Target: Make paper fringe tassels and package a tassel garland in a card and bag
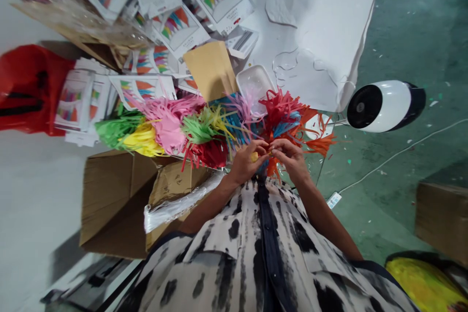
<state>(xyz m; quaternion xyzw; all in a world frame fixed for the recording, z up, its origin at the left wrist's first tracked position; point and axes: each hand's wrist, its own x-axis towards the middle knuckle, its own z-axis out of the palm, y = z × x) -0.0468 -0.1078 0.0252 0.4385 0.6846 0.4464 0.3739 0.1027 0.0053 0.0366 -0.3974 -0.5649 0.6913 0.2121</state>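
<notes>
My left hand and my right hand meet at the middle of the view, fingers pinched together on strips of a colourful paper tassel garland. The garland runs from green and yellow fringes at the left through pink, light green, red and blue to orange and red fringes by my hands. Both hands grip the orange and red tassel end. My black-and-white patterned shirt fills the bottom of the view.
Printed packaging cards with tassel pictures lie piled at the top left. An open cardboard box sits below the garland. A red bag is at the left. A white fan stands on the green floor at right, near white sheeting.
</notes>
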